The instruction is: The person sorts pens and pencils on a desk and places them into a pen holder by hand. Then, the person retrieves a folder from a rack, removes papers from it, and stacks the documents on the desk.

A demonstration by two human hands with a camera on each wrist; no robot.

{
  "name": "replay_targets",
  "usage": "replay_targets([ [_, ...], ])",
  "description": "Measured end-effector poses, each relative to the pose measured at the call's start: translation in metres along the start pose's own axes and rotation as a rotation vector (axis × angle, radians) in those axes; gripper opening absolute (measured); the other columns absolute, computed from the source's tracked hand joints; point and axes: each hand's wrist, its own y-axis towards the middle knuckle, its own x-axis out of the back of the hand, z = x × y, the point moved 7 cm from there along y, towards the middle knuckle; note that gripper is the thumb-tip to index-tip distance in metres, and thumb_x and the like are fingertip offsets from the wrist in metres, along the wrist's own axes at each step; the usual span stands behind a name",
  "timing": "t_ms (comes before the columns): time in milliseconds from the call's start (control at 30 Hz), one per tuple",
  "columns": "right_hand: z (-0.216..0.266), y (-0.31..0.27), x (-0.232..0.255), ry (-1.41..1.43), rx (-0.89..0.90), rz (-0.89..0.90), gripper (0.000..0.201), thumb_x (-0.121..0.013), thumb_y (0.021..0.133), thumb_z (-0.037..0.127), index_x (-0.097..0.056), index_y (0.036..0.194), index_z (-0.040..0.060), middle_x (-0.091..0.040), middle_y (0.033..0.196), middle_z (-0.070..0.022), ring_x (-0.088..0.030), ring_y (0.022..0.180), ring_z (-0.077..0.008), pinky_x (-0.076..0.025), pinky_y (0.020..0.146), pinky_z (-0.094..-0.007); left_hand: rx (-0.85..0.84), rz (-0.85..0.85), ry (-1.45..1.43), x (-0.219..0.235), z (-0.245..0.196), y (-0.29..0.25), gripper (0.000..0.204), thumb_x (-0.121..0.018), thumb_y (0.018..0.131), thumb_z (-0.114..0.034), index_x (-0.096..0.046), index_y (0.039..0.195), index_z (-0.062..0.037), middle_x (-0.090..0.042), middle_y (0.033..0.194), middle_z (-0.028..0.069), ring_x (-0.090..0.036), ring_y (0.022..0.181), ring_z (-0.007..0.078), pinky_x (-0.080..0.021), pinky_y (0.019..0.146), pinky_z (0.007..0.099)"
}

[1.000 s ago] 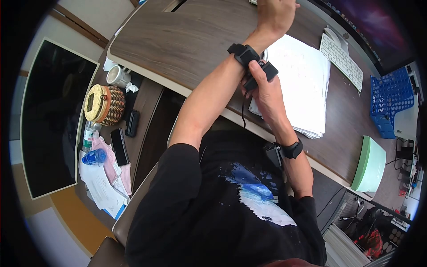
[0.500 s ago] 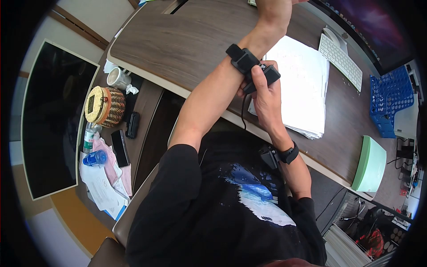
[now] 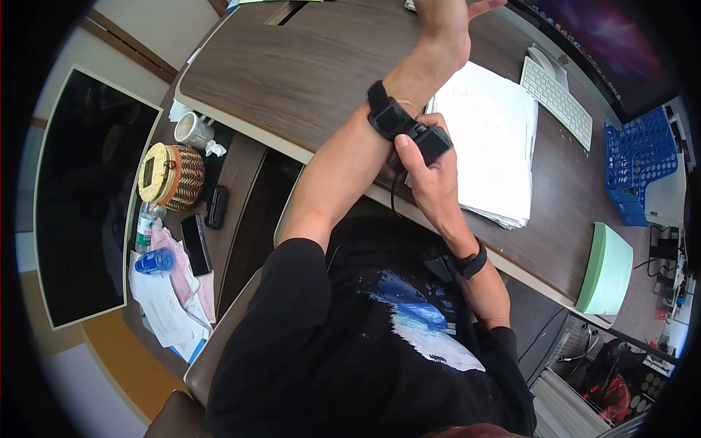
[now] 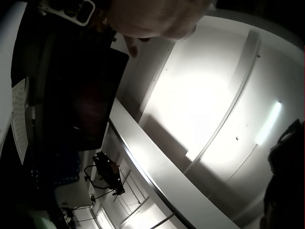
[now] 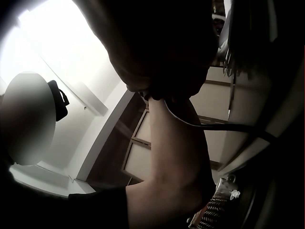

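Observation:
In the head view, my left forearm reaches across the desk with the wrist bent, and my left hand (image 3: 443,33) is partly cut off at the top edge, one finger stretched out. A black strap circles that wrist and carries a small black wrist camera (image 3: 432,144). My right hand (image 3: 436,191) grips this camera, thumb on its near side and fingers wrapped behind it. A thin black cable (image 3: 395,196) hangs below. The left wrist view has the left hand (image 4: 159,19) at the top; in the right wrist view the right hand (image 5: 162,71) is dark against the left forearm.
A paper stack (image 3: 485,142) lies on the desk (image 3: 292,73) under the right hand's side. Beyond it are a keyboard (image 3: 558,102), a monitor (image 3: 606,51), a blue basket (image 3: 639,164) and a green box (image 3: 606,266). A woven basket (image 3: 186,175), mug (image 3: 193,130) and bottle (image 3: 155,259) stand left.
The left wrist has shifted slightly left and down, and its camera has turned a little. My right hand has followed, still gripping it. More of the left hand's fingers show at the top.

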Motion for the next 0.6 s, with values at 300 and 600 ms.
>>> replay_targets([
  [300,-0.013,0.001,0.003,-0.021,-0.168,0.19,0.034,-0.076,0.104,0.031,-0.056,0.11,0.0043,-0.064,0.085,-0.0023,-0.063,0.072,-0.0094,-0.051,0.063,-0.0274,-0.774,0.39,0.909,-0.05,-0.031,-0.043,0.015,-0.057,0.103,0.001,-0.051,0.115,-0.0059,-0.054,0.11,0.007,-0.064,0.09,0.0171,-0.063,0.079,0.0333],
  [600,0.007,0.0,0.005,-0.276,0.04,0.162,0.045,-0.082,0.098,0.037,-0.057,0.112,0.0032,-0.068,0.087,-0.0058,-0.066,0.073,-0.0162,-0.053,0.069,-0.0328,0.287,0.023,-0.415,-0.004,0.01,-0.008,0.003,-0.052,0.097,0.0,-0.054,0.095,0.0007,-0.061,0.093,0.0106,-0.068,0.09,0.0223,-0.065,0.106,0.0505],
])
